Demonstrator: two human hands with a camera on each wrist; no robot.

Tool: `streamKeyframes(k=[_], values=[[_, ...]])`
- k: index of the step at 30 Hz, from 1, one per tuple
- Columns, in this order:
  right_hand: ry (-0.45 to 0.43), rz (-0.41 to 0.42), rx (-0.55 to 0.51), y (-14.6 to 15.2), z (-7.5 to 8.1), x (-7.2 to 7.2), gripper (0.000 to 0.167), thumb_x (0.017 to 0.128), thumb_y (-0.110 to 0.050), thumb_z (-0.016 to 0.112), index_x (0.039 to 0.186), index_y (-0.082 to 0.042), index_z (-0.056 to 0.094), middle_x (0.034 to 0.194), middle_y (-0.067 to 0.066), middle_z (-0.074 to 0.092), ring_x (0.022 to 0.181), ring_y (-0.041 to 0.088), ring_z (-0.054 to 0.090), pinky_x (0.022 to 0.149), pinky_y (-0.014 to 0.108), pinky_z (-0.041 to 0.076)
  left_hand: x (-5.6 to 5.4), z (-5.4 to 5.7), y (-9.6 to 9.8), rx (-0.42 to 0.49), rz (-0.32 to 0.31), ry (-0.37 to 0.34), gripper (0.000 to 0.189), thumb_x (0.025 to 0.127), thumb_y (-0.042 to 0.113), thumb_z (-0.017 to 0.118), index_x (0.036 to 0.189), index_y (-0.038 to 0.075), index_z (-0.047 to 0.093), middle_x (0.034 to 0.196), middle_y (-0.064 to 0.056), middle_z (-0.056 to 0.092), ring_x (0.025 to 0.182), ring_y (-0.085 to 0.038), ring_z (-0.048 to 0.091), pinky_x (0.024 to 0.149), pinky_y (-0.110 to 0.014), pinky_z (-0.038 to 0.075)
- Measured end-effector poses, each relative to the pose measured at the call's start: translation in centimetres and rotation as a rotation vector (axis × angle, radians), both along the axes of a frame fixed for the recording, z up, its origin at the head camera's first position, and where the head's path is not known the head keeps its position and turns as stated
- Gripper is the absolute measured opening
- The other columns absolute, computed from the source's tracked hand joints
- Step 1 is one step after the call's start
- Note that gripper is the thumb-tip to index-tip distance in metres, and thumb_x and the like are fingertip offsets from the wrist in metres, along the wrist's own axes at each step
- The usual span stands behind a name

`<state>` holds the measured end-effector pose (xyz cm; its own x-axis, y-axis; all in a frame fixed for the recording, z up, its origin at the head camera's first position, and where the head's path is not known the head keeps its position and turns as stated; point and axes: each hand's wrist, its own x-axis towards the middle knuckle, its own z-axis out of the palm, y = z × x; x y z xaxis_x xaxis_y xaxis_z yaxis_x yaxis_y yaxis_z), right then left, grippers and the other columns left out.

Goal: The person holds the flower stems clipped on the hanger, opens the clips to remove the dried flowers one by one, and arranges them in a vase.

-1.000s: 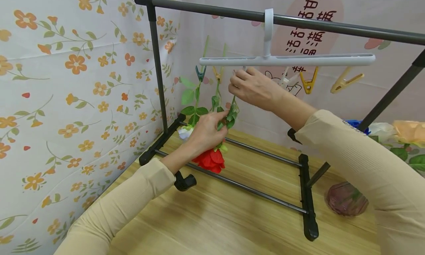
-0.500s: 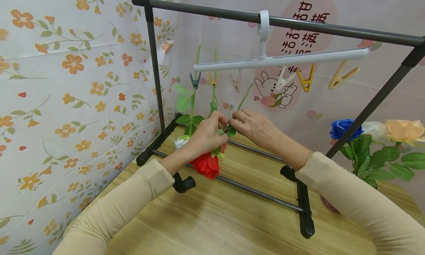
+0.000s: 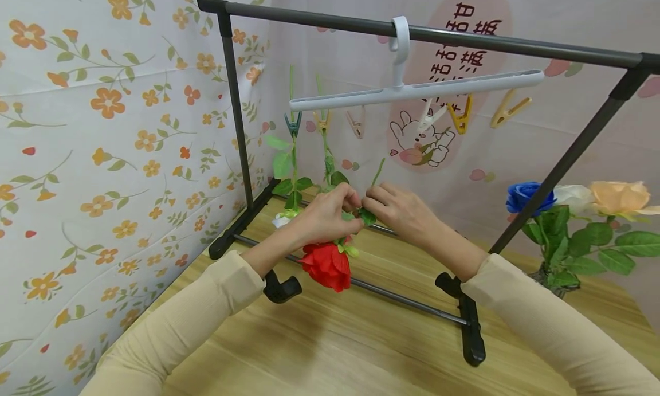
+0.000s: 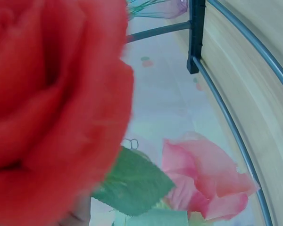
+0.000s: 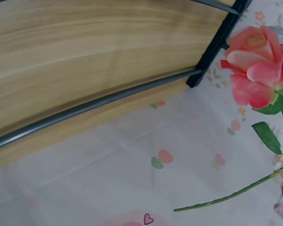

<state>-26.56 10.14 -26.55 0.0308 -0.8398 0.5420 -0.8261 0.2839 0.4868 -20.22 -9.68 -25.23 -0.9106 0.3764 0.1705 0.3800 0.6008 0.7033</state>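
Note:
A red artificial rose [image 3: 327,267] hangs head down below my left hand [image 3: 327,212], whose curled fingers and thumb hold its leafy stem. Close beside it, my right hand [image 3: 399,210] pinches the same stem higher up, at a green leaf [image 3: 367,216]; the bare stem end [image 5: 226,197] sticks out above the fingers. The fingertip contact is partly hidden. A pale pink clothespin [image 3: 357,124] hangs from the white hanger [image 3: 438,89] with nothing in it. To its left, a yellow clothespin [image 3: 322,121] and a teal clothespin [image 3: 293,124] grip flower stems.
A pink rose [image 5: 254,66] and a white flower [image 3: 282,219] hang upside down at left. A white clothespin [image 3: 429,118] and two yellow ones hang at right. The dark metal rack [image 3: 319,22] frames the hands. A vase with blue [image 3: 530,198], white and peach roses stands right.
My right hand has come down from the pale pink clothespin to the stem beside my left hand. The clothespin hangs free of the hand. The red rose has sunk slightly.

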Motion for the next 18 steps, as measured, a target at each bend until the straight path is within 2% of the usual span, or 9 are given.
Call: streamKeyframes(k=[2, 4, 6, 8, 10, 12, 14, 16, 18], values=[[-0.011, 0.002, -0.013, 0.4, -0.3, 0.1, 0.012, 0.089, 0.009, 0.052, 0.092, -0.001, 0.058, 0.089, 0.009, 0.057, 0.072, 0.022, 0.052, 0.054, 0.028, 0.046, -0.1, 0.1, 0.0, 0.009, -0.006, -0.026, 0.029, 0.088, 0.025, 0.064, 0.11, 0.013, 0.051, 0.108, -0.004, 0.065, 0.099, -0.017, 0.06, 0.079, -0.028, 0.047], [-0.019, 0.004, -0.031, 1.0, -0.7, 0.2, 0.015, 0.096, 0.004, 0.045, 0.092, -0.001, 0.058, 0.088, 0.009, 0.057, 0.072, 0.022, 0.053, 0.053, 0.028, 0.046, -0.3, 0.2, -0.1, 0.053, 0.003, -0.052, 0.031, 0.089, 0.031, 0.064, 0.111, 0.013, 0.053, 0.107, -0.004, 0.066, 0.098, -0.017, 0.062, 0.08, -0.029, 0.05], [-0.029, 0.01, -0.05, 1.7, -1.0, 0.4, 0.022, 0.101, -0.004, 0.038, 0.092, -0.001, 0.058, 0.089, 0.009, 0.057, 0.073, 0.022, 0.054, 0.053, 0.029, 0.048, -0.6, 0.3, -0.3, 0.127, 0.037, -0.031, 0.032, 0.09, 0.032, 0.063, 0.113, 0.011, 0.056, 0.107, -0.005, 0.067, 0.091, -0.018, 0.065, 0.076, -0.029, 0.051], [-0.042, 0.017, -0.071, 2.4, -1.3, 0.6, 0.028, 0.102, -0.012, 0.035, 0.093, -0.001, 0.059, 0.089, 0.009, 0.058, 0.074, 0.023, 0.056, 0.055, 0.03, 0.05, -1.1, 0.1, -0.6, 0.239, 0.105, 0.039, 0.03, 0.091, 0.028, 0.062, 0.113, 0.007, 0.059, 0.104, -0.008, 0.067, 0.087, -0.021, 0.065, 0.072, -0.03, 0.052], [-0.062, 0.016, -0.094, 3.2, -1.5, 0.9, 0.029, 0.102, -0.017, 0.036, 0.094, -0.001, 0.06, 0.09, 0.01, 0.059, 0.076, 0.023, 0.058, 0.057, 0.032, 0.052, -1.6, -0.2, -1.0, 0.348, 0.192, 0.153, 0.028, 0.091, 0.021, 0.063, 0.113, 0.004, 0.059, 0.102, -0.011, 0.066, 0.085, -0.024, 0.064, 0.073, -0.032, 0.052], [-0.093, 0.011, -0.123, 3.9, -1.7, 1.5, 0.031, 0.1, -0.022, 0.039, 0.096, 0.0, 0.061, 0.092, 0.011, 0.059, 0.078, 0.024, 0.059, 0.06, 0.034, 0.054, -2.1, -0.7, -1.2, 0.433, 0.272, 0.258, 0.03, 0.09, 0.014, 0.063, 0.116, 0.0, 0.057, 0.105, -0.015, 0.062, 0.092, -0.026, 0.06, 0.079, -0.034, 0.051], [-0.122, -0.011, -0.166, 4.7, -1.9, 2.1, 0.033, 0.099, -0.026, 0.041, 0.096, 0.0, 0.061, 0.093, 0.012, 0.06, 0.08, 0.025, 0.06, 0.063, 0.037, 0.055, -2.5, -1.2, -1.3, 0.491, 0.324, 0.289, 0.038, 0.088, 0.01, 0.064, 0.122, -0.001, 0.053, 0.112, -0.018, 0.056, 0.101, -0.029, 0.056, 0.086, -0.037, 0.049], [-0.154, -0.047, -0.214, 5.6, -2.1, 2.7, 0.038, 0.098, -0.032, 0.041, 0.096, 0.0, 0.062, 0.094, 0.013, 0.061, 0.081, 0.027, 0.06, 0.066, 0.039, 0.055, -2.8, -1.6, -1.3, 0.515, 0.333, 0.26, 0.049, 0.088, 0.01, 0.064, 0.132, 0.0, 0.045, 0.125, -0.019, 0.048, 0.113, -0.031, 0.05, 0.093, -0.039, 0.046], [-0.189, -0.094, -0.261, 6.4, -2.2, 3.4, 0.042, 0.096, -0.036, 0.041, 0.097, -0.001, 0.063, 0.095, 0.013, 0.061, 0.083, 0.027, 0.061, 0.069, 0.041, 0.055, -3.0, -1.9, -1.2, 0.518, 0.318, 0.172, 0.06, 0.09, 0.013, 0.062, 0.141, 0.002, 0.034, 0.137, -0.019, 0.04, 0.125, -0.032, 0.042, 0.101, -0.041, 0.041]])
